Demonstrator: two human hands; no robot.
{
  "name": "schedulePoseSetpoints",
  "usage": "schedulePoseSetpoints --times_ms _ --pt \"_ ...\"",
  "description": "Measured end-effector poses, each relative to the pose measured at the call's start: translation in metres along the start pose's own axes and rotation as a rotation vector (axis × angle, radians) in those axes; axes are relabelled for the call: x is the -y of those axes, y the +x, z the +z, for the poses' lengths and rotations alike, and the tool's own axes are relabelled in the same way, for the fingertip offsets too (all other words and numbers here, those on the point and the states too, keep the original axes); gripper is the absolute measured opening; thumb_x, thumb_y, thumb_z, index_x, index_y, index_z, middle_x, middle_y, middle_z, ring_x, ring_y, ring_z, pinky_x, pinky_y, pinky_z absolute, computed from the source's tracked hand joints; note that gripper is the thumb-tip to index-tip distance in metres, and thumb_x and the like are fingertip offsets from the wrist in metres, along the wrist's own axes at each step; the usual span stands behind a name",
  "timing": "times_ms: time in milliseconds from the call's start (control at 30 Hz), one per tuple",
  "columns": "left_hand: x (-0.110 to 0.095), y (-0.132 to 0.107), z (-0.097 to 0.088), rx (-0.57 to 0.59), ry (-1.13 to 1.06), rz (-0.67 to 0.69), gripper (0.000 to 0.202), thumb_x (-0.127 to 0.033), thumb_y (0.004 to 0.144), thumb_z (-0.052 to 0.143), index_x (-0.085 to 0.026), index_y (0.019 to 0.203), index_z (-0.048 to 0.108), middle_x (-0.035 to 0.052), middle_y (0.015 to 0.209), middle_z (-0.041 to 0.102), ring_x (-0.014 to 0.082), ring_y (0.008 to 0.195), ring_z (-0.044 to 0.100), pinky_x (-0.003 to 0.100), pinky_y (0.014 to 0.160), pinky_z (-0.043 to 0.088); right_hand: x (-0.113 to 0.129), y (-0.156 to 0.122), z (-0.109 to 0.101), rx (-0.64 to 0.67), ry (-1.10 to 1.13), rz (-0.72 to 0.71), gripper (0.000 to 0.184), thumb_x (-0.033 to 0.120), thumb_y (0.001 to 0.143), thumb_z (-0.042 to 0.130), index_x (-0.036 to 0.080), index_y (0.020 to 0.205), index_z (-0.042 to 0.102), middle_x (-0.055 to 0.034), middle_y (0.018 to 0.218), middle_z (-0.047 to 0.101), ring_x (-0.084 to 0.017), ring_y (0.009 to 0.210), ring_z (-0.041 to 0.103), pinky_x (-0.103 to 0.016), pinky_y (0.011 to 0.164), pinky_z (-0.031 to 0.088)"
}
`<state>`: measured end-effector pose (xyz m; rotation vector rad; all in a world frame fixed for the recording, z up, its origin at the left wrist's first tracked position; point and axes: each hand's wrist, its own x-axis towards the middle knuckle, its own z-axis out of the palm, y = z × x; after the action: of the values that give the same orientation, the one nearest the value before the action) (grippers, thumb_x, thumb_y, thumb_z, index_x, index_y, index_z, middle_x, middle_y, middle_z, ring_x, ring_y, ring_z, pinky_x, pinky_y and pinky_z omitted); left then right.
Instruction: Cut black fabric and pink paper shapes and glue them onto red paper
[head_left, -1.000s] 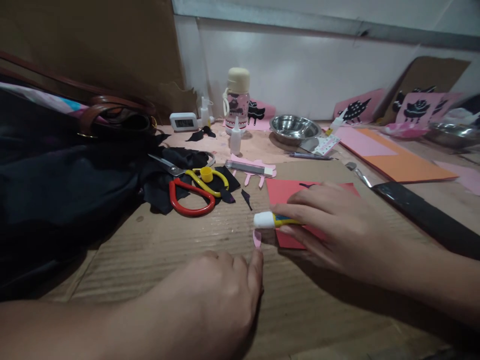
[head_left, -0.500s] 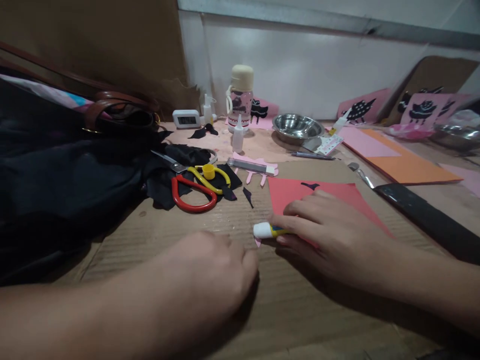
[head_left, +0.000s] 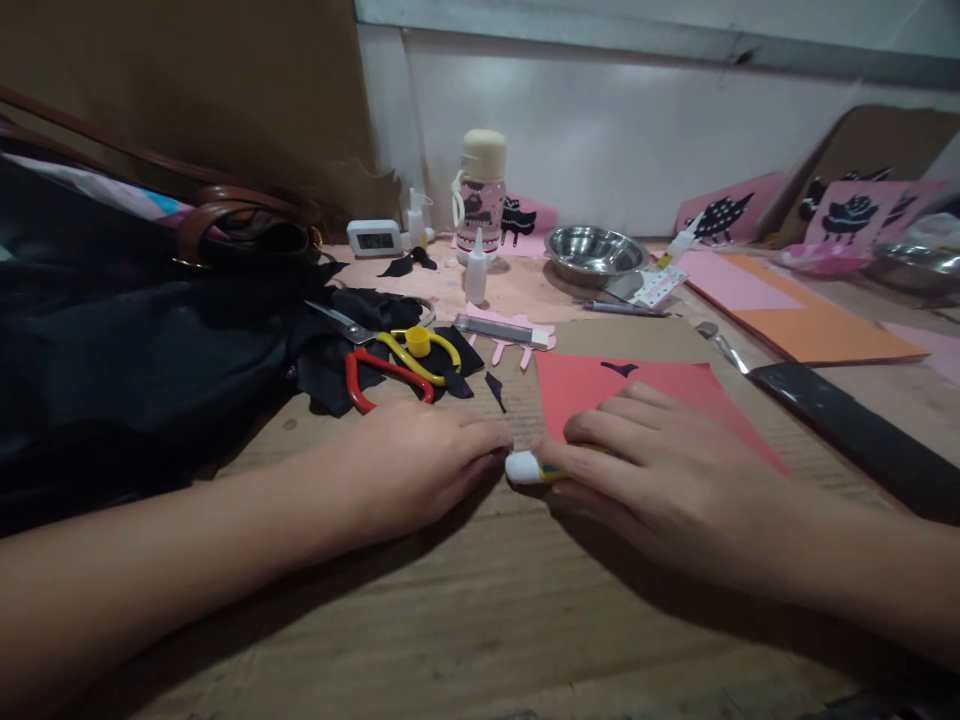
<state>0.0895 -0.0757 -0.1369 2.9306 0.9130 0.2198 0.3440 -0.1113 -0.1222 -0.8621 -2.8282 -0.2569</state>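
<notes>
My right hand (head_left: 652, 460) is wrapped round a glue stick (head_left: 523, 468) lying low over the cardboard, its white end pointing left. Its palm rests partly over a red paper sheet (head_left: 574, 385), on which lies a small black cut-out (head_left: 619, 369). Just left of the glue end is my left hand (head_left: 420, 465), fingers pressed together; whatever they pinch is hidden. Beyond it are scissors (head_left: 390, 368) with red and yellow handles, on black scraps, with a yellow cap (head_left: 417, 342) by them. A black sliver (head_left: 495, 392) lies past the left fingertips.
A black bag (head_left: 150, 340) fills the left side. At the back stand a timer (head_left: 374, 239), a bottle (head_left: 481, 190), a glue bottle (head_left: 476, 270) and a steel bowl (head_left: 596, 255). On the right lie a black-handled knife (head_left: 847, 420) and orange paper (head_left: 832, 330).
My left hand has moved forward to the glue stick's white end and now covers part of the red scissor handle. The pink scrap under that end no longer shows. My right hand barely moved.
</notes>
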Motion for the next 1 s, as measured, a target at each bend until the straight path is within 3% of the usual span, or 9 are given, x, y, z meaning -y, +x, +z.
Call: schedulePoseSetpoints --times_ms 300,433,667,833,1000 --pt "0.003 0.001 0.000 0.019 0.024 0.014 0.022 -0.030 0.101 0.047 -0.027 0.108 0.068 -0.0022 0.094 0.078 0.0213 0.072 0.068 0.033 0.057 0.031 0.003 -0.001 -0.004 -0.001 -0.007 -0.083 0.024 0.018 0.104 0.045 0.017 0.112 0.067 -0.0059 0.086 0.065 -0.023 0.074 0.051 -0.037 0.074 0.033" --pt "0.006 0.002 0.001 0.004 -0.016 0.012 0.019 -0.028 0.100 0.051 -0.028 0.109 0.067 -0.0029 0.095 0.077 0.0199 0.074 0.068 0.031 0.057 0.033 0.006 0.000 -0.009 0.004 0.152 0.024 0.018 0.028 0.103 0.052 0.021 0.101 0.068 -0.0038 0.083 0.064 -0.021 0.071 0.053 -0.034 0.068 0.035" --pt "0.007 0.002 -0.003 -0.029 -0.140 -0.100 0.019 -0.027 0.098 0.051 -0.027 0.109 0.067 -0.0024 0.088 0.075 0.0162 0.064 0.064 0.029 0.057 0.036 0.001 0.002 -0.009 -0.041 0.285 0.104 0.025 0.025 0.102 0.052 0.021 0.120 0.068 -0.0076 0.096 0.067 -0.022 0.085 0.060 -0.033 0.075 0.044" --pt "0.008 0.001 -0.007 -0.047 -0.317 -0.082 0.018 -0.018 0.091 0.054 -0.025 0.098 0.070 -0.0027 0.092 0.075 0.0141 0.075 0.068 0.024 0.064 0.043 0.000 0.002 -0.003 -0.030 0.152 -0.003 0.021 0.022 0.103 0.050 0.020 0.114 0.068 -0.0072 0.093 0.067 -0.023 0.083 0.056 -0.035 0.077 0.040" --pt "0.010 0.002 -0.007 -0.093 -0.332 -0.051 0.017 -0.014 0.089 0.058 -0.022 0.096 0.070 -0.0017 0.091 0.073 0.0134 0.075 0.066 0.023 0.064 0.043 0.002 -0.001 -0.001 -0.006 0.152 -0.055 0.025 0.018 0.105 0.042 0.019 0.106 0.067 -0.0079 0.095 0.068 -0.022 0.085 0.054 -0.035 0.080 0.038"
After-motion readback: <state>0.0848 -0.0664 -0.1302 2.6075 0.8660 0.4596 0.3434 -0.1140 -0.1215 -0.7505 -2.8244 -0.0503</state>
